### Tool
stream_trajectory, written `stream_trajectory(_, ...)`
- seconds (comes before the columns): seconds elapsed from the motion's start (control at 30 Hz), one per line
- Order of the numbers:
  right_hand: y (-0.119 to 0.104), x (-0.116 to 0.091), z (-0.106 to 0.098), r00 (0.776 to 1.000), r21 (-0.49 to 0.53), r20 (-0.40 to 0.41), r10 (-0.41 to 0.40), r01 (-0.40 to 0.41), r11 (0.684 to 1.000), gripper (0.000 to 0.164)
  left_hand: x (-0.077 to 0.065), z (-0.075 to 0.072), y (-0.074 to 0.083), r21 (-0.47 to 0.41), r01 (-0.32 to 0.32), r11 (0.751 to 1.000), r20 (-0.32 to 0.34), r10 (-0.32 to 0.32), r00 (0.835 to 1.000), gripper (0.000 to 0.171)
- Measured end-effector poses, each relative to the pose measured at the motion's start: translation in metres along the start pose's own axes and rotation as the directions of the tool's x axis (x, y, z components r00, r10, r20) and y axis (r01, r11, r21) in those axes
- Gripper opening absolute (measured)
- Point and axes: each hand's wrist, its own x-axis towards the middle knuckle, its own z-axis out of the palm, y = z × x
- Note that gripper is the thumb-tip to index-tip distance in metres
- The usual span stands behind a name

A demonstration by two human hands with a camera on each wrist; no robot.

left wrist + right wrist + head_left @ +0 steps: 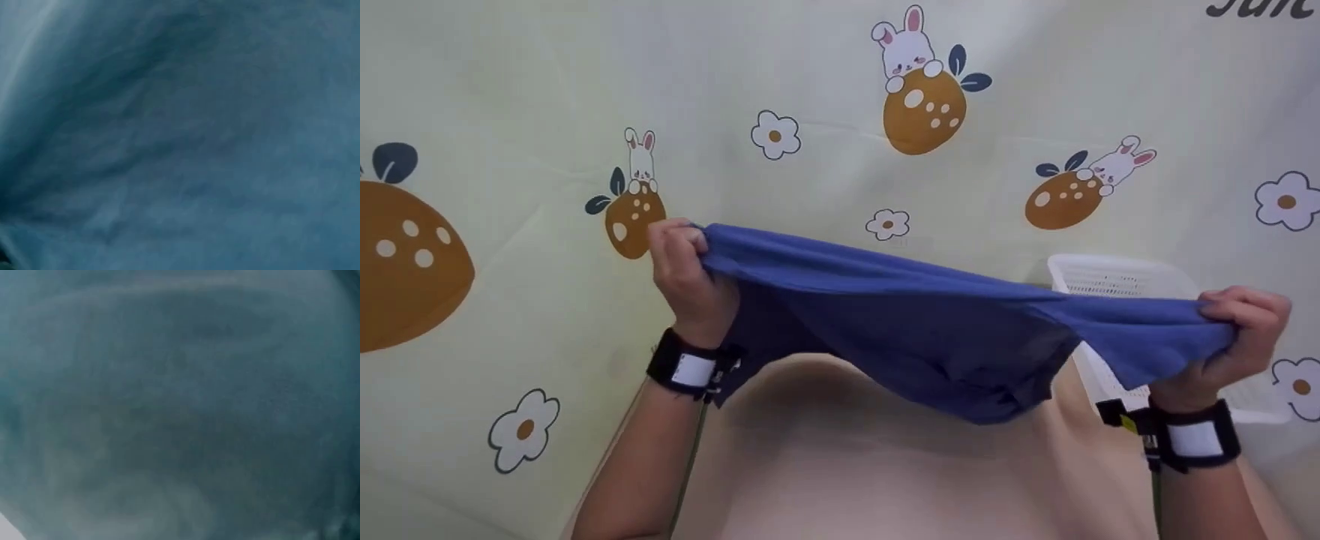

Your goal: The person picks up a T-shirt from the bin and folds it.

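Observation:
A blue cloth garment point(885, 277) is stretched between both hands in the head view, its lower part hanging in dark folds. My left hand point(690, 266) grips its left end with curled fingers. At the other end, somewhat lower in the picture, my right hand point(1245, 337) holds a bunched corner. Blue fabric point(197, 140) fills nearly all of the left wrist view and hides the hand there. The right wrist view is likewise covered by blurred, close fabric point(180, 394). What kind of garment it is, I cannot tell.
Behind the right part of the cloth stands a white plastic basket point(1117, 270) with perforated walls, partly hidden. Under everything lies a pale tablecloth point(780, 60) printed with bunnies, orange fruit and flowers. Each wrist wears a black strap point(679, 367).

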Motion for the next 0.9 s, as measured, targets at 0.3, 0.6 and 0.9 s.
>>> stream_trajectory(0.3,0.0,-0.002,0.003,0.962,-0.001,0.138,0.234,-0.237,0.972,0.018,0.0,0.001,0.0,0.016,0.052,0.999,0.012,-0.052,0.999,0.018)
stream_trajectory(0.6,0.034,-0.015,-0.023,0.654,-0.363,0.498,0.569,-0.439,0.822,0.027,-0.01,0.0,-0.013,0.042,0.135,0.99,0.383,-0.14,0.913,0.012)
stream_trajectory(0.9,0.055,-0.024,-0.045,0.285,-0.516,0.691,0.665,-0.45,0.729,0.034,-0.011,-0.012,-0.021,0.014,0.24,0.971,0.783,-0.16,0.601,0.019)
